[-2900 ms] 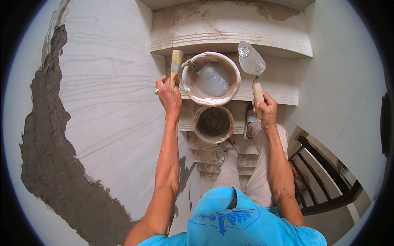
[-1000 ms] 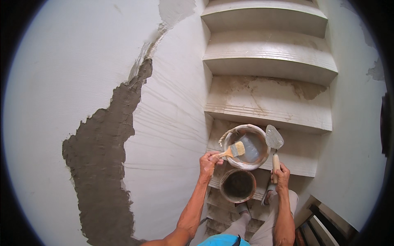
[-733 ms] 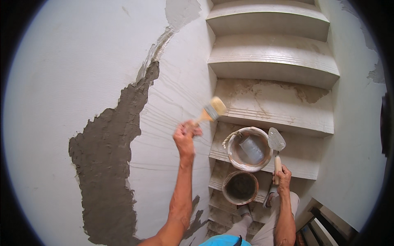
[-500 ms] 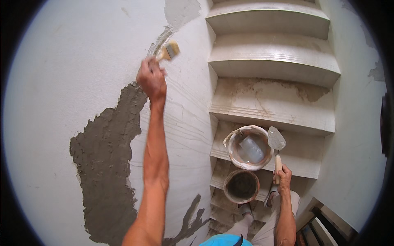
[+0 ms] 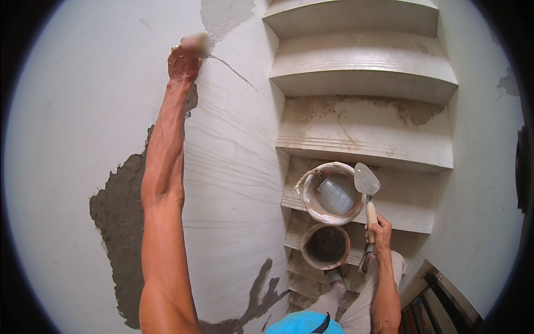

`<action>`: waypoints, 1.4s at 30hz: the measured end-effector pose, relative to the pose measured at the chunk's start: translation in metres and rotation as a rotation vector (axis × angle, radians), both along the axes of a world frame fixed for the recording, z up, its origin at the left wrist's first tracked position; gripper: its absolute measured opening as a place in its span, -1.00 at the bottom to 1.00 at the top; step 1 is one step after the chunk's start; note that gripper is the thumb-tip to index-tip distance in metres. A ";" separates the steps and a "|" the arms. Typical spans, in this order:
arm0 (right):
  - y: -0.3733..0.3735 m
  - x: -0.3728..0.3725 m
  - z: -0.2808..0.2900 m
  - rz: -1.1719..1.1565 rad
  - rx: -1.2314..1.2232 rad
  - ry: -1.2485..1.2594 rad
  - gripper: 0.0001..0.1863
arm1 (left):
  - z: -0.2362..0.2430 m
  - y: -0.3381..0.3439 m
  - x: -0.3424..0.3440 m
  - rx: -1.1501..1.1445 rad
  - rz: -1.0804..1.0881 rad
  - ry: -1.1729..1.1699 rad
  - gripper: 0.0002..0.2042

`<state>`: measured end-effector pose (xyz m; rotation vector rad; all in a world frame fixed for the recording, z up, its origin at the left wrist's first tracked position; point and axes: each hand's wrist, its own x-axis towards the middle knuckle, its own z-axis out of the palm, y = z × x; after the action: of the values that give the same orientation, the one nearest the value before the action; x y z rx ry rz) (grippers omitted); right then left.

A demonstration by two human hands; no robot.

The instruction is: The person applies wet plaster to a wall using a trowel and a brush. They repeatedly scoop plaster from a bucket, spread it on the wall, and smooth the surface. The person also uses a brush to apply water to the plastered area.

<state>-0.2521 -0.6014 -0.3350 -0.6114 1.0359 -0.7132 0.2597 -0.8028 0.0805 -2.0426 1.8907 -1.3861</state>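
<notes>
High on the white wall, my left hand [image 5: 183, 65] is closed around a paintbrush [image 5: 197, 44], a blur at the wall just below a light grey patch [image 5: 225, 16]. Darker wet mortar [image 5: 119, 217] covers the wall below, partly hidden by my left arm. At the lower right, my right hand [image 5: 380, 234] grips the wooden handle of a trowel [image 5: 367, 179], its blade pointing up the stairs beside a bucket's rim. That bucket [image 5: 306, 196] has a rope handle and holds water with a clear plastic container [image 5: 337, 195] in it. A smaller bucket [image 5: 303, 250] contains grey mortar.
Pale stairs [image 5: 361, 131] rise along the wall, one tread stained brown. Both buckets stand on the steps before my feet. Another wall [image 5: 478, 183] bounds the right side, with a dark railing [image 5: 445, 298] at the lower right. Drips streak the left wall.
My left hand has moved up and to the left along the wall with the paintbrush. A thin wet line now runs down the wall to the right of it. My right hand still holds the trowel.
</notes>
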 end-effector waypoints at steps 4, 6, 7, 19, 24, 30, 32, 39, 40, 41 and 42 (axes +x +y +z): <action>-0.003 0.004 0.007 -0.009 0.005 -0.001 -0.47 | -0.004 -0.010 0.017 0.136 0.091 0.001 -0.76; -0.006 0.003 0.007 -0.008 0.013 0.005 -0.47 | -0.005 -0.015 0.007 0.069 0.058 0.016 -0.77; -0.007 0.003 0.006 0.001 0.017 0.005 -0.47 | -0.006 -0.016 0.012 0.085 0.088 0.005 -0.76; -0.012 0.008 0.003 0.025 0.031 0.004 -0.45 | -0.017 -0.023 0.013 0.071 0.128 0.020 -0.73; -0.012 0.012 0.006 0.046 0.020 0.007 -0.47 | -0.006 -0.020 0.016 0.055 0.165 0.042 -0.77; -0.014 0.006 0.008 0.027 0.011 0.068 -0.44 | -0.079 0.034 -0.035 0.207 -0.031 0.763 -0.79; -0.012 0.002 0.001 0.005 0.017 0.053 -0.45 | -0.124 0.074 -0.070 0.349 -0.047 1.114 -0.80; -0.008 -0.001 0.004 0.010 0.071 0.013 -0.44 | -0.272 0.165 -0.168 0.574 0.167 1.568 -0.79; -0.007 -0.002 0.004 0.012 0.067 0.013 -0.44 | -0.300 0.170 -0.166 0.567 0.166 1.497 -0.79; -0.007 0.000 0.004 0.013 0.060 0.011 -0.44 | -0.332 0.175 -0.159 0.559 0.163 1.424 -0.79; -0.006 0.002 0.004 0.020 0.057 0.007 -0.44 | -0.365 0.184 -0.149 0.497 -0.046 1.225 -0.79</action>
<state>-0.2503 -0.6077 -0.3307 -0.5746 1.0519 -0.6628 0.1104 -0.6192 -0.2846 -2.7124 2.1761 0.5818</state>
